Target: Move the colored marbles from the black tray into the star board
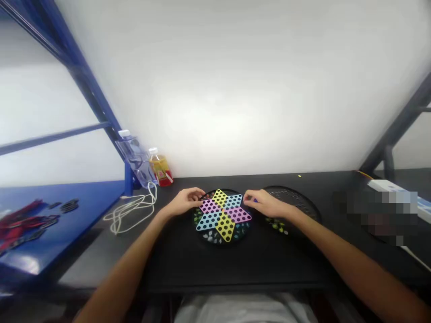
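Observation:
A star-shaped Chinese checkers board (pixel 222 216) with yellow, blue and purple points, full of dark holes, lies over a round black tray (pixel 215 242). Around the star, small pieces in green, white and teal show in the tray. My left hand (pixel 185 202) is curled at the board's upper left edge, thumb and fingers closed on it. On the upper right, my right hand (pixel 267 204) has thumb and fingertips pinched at the blue point. A small dark-blue spot shows between those fingers; what it is I cannot make out.
Right of the board, a second round black tray (pixel 311 208) holds yellow-green pieces (pixel 278 225), partly behind my right forearm. A white cord (pixel 133 208) and two bottles (pixel 160 169) are at the left. A white box (pixel 387 185) lies far right. Blue frame bars flank the table.

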Available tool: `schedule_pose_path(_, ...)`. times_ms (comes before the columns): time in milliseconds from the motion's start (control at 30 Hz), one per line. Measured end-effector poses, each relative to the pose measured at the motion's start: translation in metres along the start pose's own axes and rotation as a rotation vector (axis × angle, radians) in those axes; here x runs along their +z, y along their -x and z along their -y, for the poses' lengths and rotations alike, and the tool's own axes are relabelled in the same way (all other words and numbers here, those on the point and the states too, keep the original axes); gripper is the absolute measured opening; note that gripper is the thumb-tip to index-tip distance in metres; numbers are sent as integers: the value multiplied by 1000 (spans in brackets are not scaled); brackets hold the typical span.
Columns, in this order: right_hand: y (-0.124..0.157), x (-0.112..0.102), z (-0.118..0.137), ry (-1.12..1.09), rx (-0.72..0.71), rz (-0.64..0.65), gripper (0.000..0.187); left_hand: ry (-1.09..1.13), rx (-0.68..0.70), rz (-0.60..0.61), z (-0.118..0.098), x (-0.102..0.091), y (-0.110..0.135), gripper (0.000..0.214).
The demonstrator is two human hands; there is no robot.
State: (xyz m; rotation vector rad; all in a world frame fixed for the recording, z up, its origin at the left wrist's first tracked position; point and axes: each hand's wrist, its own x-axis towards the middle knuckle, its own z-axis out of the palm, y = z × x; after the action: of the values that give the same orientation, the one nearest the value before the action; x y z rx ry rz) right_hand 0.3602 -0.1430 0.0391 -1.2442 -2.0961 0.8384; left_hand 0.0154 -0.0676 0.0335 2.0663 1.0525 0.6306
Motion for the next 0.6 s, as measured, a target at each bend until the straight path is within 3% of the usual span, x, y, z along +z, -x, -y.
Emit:
schedule_pose_path(167, -5, -11, -14, -837, 184, -112, 30, 0, 6, 18, -1, 0, 0, 45)
schedule_pose_path(267, -8, -14, -18, -993, 208, -168, 34, -11, 0, 12, -3, 0, 1, 45)
schedule_pose_path(333, -8, -12, -18, -864, 222, -237, 43, -15, 2, 12, -3, 0, 1, 45)
schedule_pose_path(400, -7, -10, -16, -578, 196, -268, 49, -8, 9, 17, -2, 0, 1, 45)
schedule_pose_path(500, -4, -6, -9, -87, 43, -192, 43, -11, 12, 8, 1, -1, 0, 45)
schedule_pose_path(600, -1, -3, -3, 183, -35, -72, 28, -20, 6, -1, 2, -1, 0, 46)
